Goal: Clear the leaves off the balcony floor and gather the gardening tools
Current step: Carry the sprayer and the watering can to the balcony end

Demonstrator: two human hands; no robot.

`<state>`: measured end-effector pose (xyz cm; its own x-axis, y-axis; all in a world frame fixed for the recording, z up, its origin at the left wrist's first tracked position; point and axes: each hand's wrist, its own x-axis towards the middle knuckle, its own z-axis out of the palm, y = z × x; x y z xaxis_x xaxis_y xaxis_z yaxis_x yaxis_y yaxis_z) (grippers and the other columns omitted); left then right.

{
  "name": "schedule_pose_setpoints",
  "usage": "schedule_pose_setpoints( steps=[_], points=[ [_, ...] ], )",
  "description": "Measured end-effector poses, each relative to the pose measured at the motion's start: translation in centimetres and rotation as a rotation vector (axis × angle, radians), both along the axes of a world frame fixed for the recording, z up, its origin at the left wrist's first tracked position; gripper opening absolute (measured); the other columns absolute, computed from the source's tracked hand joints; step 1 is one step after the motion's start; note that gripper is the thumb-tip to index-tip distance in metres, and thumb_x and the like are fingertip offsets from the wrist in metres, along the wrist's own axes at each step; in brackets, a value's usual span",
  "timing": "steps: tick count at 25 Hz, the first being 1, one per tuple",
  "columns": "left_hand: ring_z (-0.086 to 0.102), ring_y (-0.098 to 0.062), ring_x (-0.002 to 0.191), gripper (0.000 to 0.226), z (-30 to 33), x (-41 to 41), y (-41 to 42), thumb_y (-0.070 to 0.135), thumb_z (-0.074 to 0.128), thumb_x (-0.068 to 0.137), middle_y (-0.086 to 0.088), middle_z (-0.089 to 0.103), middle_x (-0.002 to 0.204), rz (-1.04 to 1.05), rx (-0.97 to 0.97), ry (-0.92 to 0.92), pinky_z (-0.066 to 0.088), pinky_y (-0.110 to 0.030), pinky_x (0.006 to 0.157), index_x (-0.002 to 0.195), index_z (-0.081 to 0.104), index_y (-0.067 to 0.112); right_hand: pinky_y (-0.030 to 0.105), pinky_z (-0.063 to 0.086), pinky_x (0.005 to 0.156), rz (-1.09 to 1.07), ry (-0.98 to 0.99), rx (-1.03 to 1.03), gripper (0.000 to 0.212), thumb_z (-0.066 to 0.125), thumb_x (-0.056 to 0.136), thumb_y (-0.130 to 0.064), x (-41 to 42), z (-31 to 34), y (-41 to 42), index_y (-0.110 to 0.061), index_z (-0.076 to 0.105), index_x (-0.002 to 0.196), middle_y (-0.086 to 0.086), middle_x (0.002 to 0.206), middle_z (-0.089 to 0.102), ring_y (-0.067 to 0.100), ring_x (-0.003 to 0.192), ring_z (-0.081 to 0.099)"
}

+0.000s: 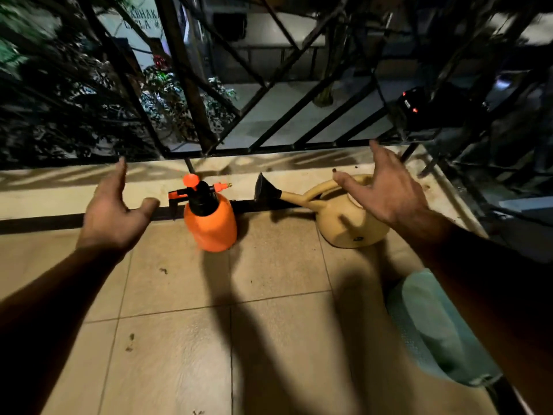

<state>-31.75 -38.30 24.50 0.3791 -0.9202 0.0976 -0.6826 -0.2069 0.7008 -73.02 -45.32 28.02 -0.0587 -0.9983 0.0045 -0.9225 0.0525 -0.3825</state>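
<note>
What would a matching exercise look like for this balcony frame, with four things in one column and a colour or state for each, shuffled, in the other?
Column one:
1. spray bottle
2. watering can
3. left hand
4. railing

Column two:
A. pale yellow, dark rose on its spout pointing left
B. black metal bars, along the balcony edge
C. orange body with a black neck, standing upright on the tiles
D. open, fingers spread, holding nothing

Pairs: 1-C, 2-A, 3-D, 4-B
</note>
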Motion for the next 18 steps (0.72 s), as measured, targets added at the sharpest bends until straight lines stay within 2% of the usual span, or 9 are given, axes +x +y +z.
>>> schedule_pose_setpoints(
  steps=[5, 7, 9, 13, 15, 18],
  points=[
    [0.026, -0.018, 0.149, 0.088, 12.3, -2.7, 0.4, 0.053, 0.058, 0.082, -0.002, 0.028, 0.162, -0.185, 0.014, 0.01, 0.023, -0.042, 0.122, 0.158, 0.021, 0.029, 0.055, 0.033, 0.115, 0.06, -0.129, 0.008, 0.107, 0.045, 0.078, -0.088, 3.8, 11.4, 2.1, -0.025, 0.015, 0.159, 0.005, 0.167, 0.018, 0.028, 0.15, 0.026],
    [0.025, -0.015, 0.148, 0.087, 17.8, -4.0, 1.1, 0.053, 0.058, 0.084, -0.001, 0.027, 0.163, -0.249, 0.012, 0.0, 0.021, -0.034, 0.121, 0.158, 0.022, 0.026, 0.051, 0.034, 0.115, 0.086, -0.187, 0.003, 0.105, 0.049, 0.08, -0.085, 5.5, 16.2, 3.4, -0.025, 0.017, 0.159, 0.005, 0.166, 0.02, 0.027, 0.148, 0.028],
    [0.026, -0.012, 0.148, 0.087, 23.1, -4.7, 1.9, 0.053, 0.058, 0.082, 0.001, 0.028, 0.162, -0.254, 0.007, 0.038, 0.019, -0.026, 0.118, 0.158, 0.025, 0.024, 0.045, 0.036, 0.113, 0.111, -0.231, -0.006, 0.099, 0.053, 0.082, -0.08, 7.5, 21.2, 4.8, -0.024, 0.022, 0.158, 0.005, 0.163, 0.026, 0.026, 0.146, 0.033],
    [0.03, -0.002, 0.141, 0.089, 36.2, -4.5, 5.3, 0.053, 0.056, 0.074, 0.006, 0.033, 0.159, -0.248, 0.02, 0.168, 0.025, -0.025, 0.117, 0.156, 0.03, 0.028, 0.04, 0.041, 0.111, 0.182, -0.308, -0.025, 0.09, 0.06, 0.083, -0.072, 12.2, 32.9, 8.5, -0.019, 0.036, 0.152, 0.008, 0.152, 0.042, 0.025, 0.138, 0.044],
    [0.031, 0.003, 0.137, 0.092, 42.8, -3.6, 7.6, 0.057, 0.055, 0.071, 0.008, 0.034, 0.159, -0.216, 0.0, 0.206, 0.026, -0.023, 0.115, 0.156, 0.031, 0.028, 0.035, 0.04, 0.11, 0.233, -0.36, -0.001, 0.087, 0.065, 0.084, -0.065, 14.9, 39.1, 10.5, -0.017, 0.038, 0.151, 0.008, 0.151, 0.044, 0.023, 0.137, 0.044],
    [0.032, 0.001, 0.139, 0.095, 50.0, -2.3, 11.2, 0.064, 0.053, 0.07, 0.01, 0.033, 0.159, -0.163, -0.007, 0.224, 0.03, -0.027, 0.116, 0.156, 0.03, 0.03, 0.029, 0.037, 0.107, 0.331, -0.443, -0.007, 0.084, 0.069, 0.084, -0.058, 18.2, 46.6, 12.8, -0.017, 0.039, 0.151, 0.005, 0.152, 0.043, 0.02, 0.137, 0.043]
  ],
)
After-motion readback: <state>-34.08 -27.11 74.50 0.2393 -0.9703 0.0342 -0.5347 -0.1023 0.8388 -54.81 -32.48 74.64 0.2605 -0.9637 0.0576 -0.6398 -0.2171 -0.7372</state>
